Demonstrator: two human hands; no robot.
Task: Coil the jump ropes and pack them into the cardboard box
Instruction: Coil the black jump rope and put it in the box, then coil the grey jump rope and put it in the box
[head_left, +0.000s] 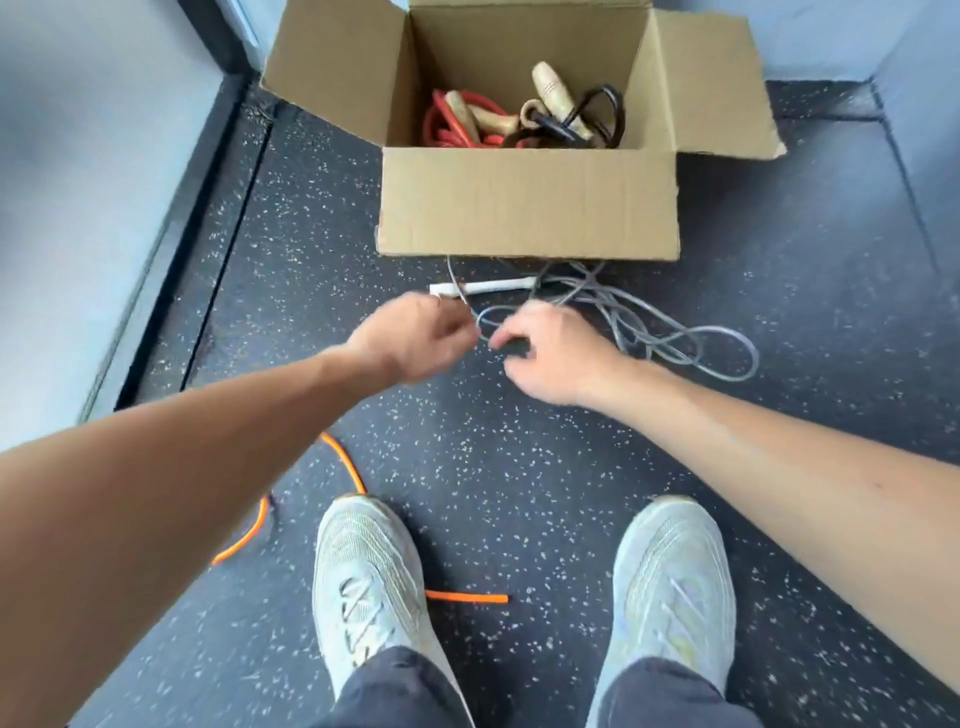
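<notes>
Item: grey jump rope (618, 312), thin glossy cord in a loose, uncoiled tangle on the floor (519, 467), at 12 o'clock from the feet and just before the box's near wall. One slim white handle (493, 286) lies flat at the tangle's 10 o'clock.

Left hand (415, 340): fingers curled, seemingly pinching the cord near the handle.

Right hand (558, 356): curled over a loop. The blur makes it impossible to tell whether it grips.

Cardboard box (527, 208): plain corrugated, flaps open, at 12 o'clock. It contains a red rope (447, 124) and a black rope (608, 111), both coiled, with turned wooden handles (550, 88).

Orange rope (467, 597): matte cord on speckled rubber flooring, passing under the left shoe (369, 582) at 7 o'clock.

Risks, as judged: crossed loops may knot when pulled, a strand at the box base may snag, and the trapped orange cord may trip the person.
</notes>
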